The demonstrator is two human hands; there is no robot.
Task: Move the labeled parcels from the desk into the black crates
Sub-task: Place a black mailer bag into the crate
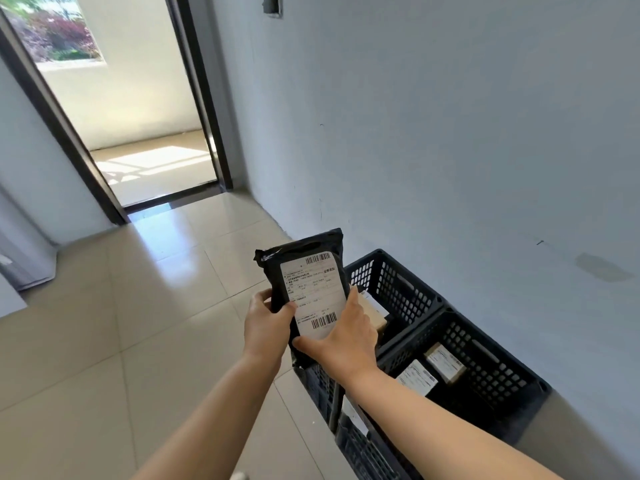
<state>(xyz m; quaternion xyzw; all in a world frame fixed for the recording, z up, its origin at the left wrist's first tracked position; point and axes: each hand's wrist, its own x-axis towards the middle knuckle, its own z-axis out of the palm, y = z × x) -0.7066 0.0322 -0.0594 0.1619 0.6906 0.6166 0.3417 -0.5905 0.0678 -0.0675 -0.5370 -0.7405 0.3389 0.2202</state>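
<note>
I hold a black plastic parcel (304, 261) with a white barcode label upright in front of me, above the floor and the left edge of the crates. My left hand (265, 325) grips its lower left side, and my right hand (346, 336) grips its lower right corner. Two black perforated crates stand side by side along the wall: the far crate (398, 289) holds a brown labeled box (375, 311), and the near crate (491, 368) holds two labeled parcels (445, 363). The desk is out of view.
A grey wall (450, 133) runs directly behind the crates. Beige floor tiles (121, 341) spread to the left. An open doorway (138, 116) with a dark frame lies ahead at the far left. A pale object (20, 265) sits by the left wall.
</note>
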